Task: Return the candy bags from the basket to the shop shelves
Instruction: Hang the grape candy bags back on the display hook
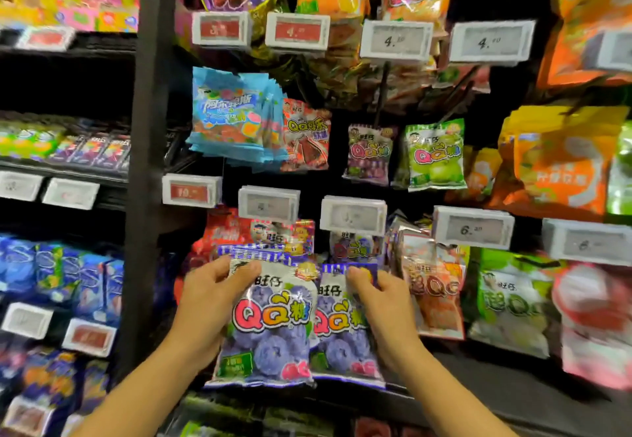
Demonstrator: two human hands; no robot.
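Two purple blueberry candy bags are raised in front of the hanging display. My left hand (pixel 208 303) pinches the top left corner of the nearer bag (pixel 266 334). My right hand (pixel 379 303) grips the top of the second purple bag (pixel 342 341), which sits partly behind the first on its right. Both bags hang upright below the price tags of the lower peg row. Behind them more bags of the same brand hang on pegs (pixel 355 245). The basket is out of view.
Pegs hold a blue bag stack (pixel 236 118), a green apple bag (pixel 436 156), a small purple bag (pixel 367 154) and orange bags (pixel 561 170). White price tags (pixel 473 228) jut out from the peg ends. A black upright post (pixel 147 163) separates shelves on the left.
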